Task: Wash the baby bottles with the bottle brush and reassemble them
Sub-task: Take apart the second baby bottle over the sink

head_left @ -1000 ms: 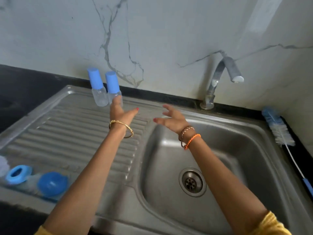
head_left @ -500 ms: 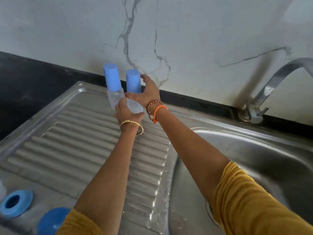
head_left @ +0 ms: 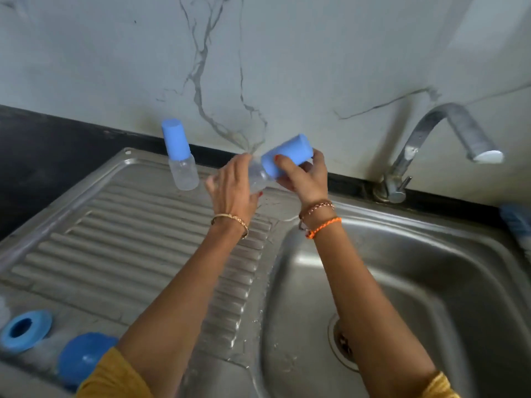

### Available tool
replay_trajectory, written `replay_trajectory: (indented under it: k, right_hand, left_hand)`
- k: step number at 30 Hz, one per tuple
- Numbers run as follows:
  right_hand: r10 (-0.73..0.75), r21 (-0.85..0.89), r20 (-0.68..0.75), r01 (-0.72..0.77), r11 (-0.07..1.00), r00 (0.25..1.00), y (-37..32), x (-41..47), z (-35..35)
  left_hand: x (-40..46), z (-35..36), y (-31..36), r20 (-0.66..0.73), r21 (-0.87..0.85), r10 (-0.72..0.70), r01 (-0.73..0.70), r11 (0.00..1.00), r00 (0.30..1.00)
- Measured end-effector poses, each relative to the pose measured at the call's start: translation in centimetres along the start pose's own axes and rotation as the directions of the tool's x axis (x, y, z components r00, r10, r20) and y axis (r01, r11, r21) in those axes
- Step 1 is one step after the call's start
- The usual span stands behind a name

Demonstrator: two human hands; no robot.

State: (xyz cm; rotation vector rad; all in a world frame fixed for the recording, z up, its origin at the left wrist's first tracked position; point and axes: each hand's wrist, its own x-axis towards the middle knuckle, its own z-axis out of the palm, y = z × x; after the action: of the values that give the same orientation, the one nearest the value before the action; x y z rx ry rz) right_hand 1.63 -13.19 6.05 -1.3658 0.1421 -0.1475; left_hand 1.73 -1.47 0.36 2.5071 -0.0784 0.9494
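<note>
Both hands hold one small clear baby bottle [head_left: 256,179] tilted in the air above the back of the drainboard. My left hand [head_left: 234,186] grips its clear body. My right hand [head_left: 301,175] grips its tall blue cap [head_left: 287,155], which points up and to the right. A second capped bottle [head_left: 180,158] stands upright on the drainboard at the back, left of my hands. The bottle brush [head_left: 517,225] lies at the right edge of the sink, only its blue and white bristles showing.
A steel sink basin [head_left: 402,282] with a drain lies at right, its ribbed drainboard [head_left: 129,242] at left. The tap [head_left: 431,145] arches over the basin. A blue ring [head_left: 26,330] and a blue dome cap [head_left: 83,354] lie on the drainboard's near left corner.
My hands reached to the right-hand bottle, took hold of it, lifted it off the drainboard and tilted it toward the right. The other bottle stays standing.
</note>
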Motion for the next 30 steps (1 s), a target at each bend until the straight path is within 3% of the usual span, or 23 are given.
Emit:
replay_trajectory:
  k: [2,4,10,12,16,18,20,22,23,25,26,28,30]
  right_hand:
    - [0.058,0.082,0.022,-0.060,0.995,0.998,-1.0,-2.3,-4.6]
    - [0.115,0.011,0.058,-0.116,0.993,0.992,-1.4,-4.7,-9.3]
    - [0.291,-0.272,0.130,-0.248,0.930,0.948,0.4,-9.9,-20.6]
    - [0.414,-0.400,0.218,-0.306,0.864,0.884,1.0,-11.4,-23.5]
    - [0.688,-0.666,0.287,-0.377,0.643,0.667,2.8,-14.3,-25.5]
    - [0.703,-0.726,0.200,-0.379,0.574,0.682,4.2,-15.0,-25.0]
    - [0.646,-0.760,0.128,-0.345,0.551,0.752,5.2,-14.8,-24.6]
    - [0.533,-0.826,0.098,-0.230,0.514,0.840,5.8,-14.5,-24.4]
    - [0.460,-0.885,0.088,-0.143,0.444,0.884,6.0,-14.4,-24.3]
    - [0.285,-0.972,0.058,-0.011,0.236,0.957,5.9,-14.5,-24.0]
    - [0.208,-0.989,0.059,0.029,0.142,0.976,5.9,-14.6,-24.0]
    - [0.081,-0.994,0.107,0.104,0.040,0.991,6.2,-14.4,-24.4]
    - [-0.071,-0.975,0.221,0.221,-0.010,0.973,6.4,-14.1,-24.5]
  left_hand:
    - [-0.4,-0.6,2.3,-0.026,0.127,0.234,-0.229,0.965,0.972]
    - [-1.5,-1.0,4.8,-0.018,0.184,0.386,-0.376,0.908,0.922]
    - [-8.6,0.8,10.6,-0.058,0.186,0.582,-0.564,0.804,0.811]
    - [-10.5,1.6,11.9,-0.093,0.179,0.643,-0.622,0.762,0.761]
    - [-13.1,3.4,14.1,-0.129,0.212,0.789,-0.761,0.613,0.600]
    - [-14.4,4.2,14.9,-0.135,0.204,0.815,-0.789,0.580,0.564]
    - [-15.5,4.5,15.1,-0.137,0.206,0.795,-0.768,0.606,0.590]
    - [-16.6,4.5,14.8,-0.108,0.190,0.707,-0.683,0.705,0.699]
    - [-17.3,4.4,14.6,-0.076,0.179,0.638,-0.619,0.765,0.767]
    - [-17.7,3.5,15.1,0.126,0.165,0.463,-0.478,0.863,0.878]
    - [-17.8,2.9,15.5,0.283,0.182,0.360,-0.419,0.890,0.889]
    - [-17.4,1.7,16.1,0.585,0.218,0.149,-0.331,0.918,0.797]
    - [-16.7,1.6,16.1,0.727,0.226,0.021,-0.268,0.936,0.686]
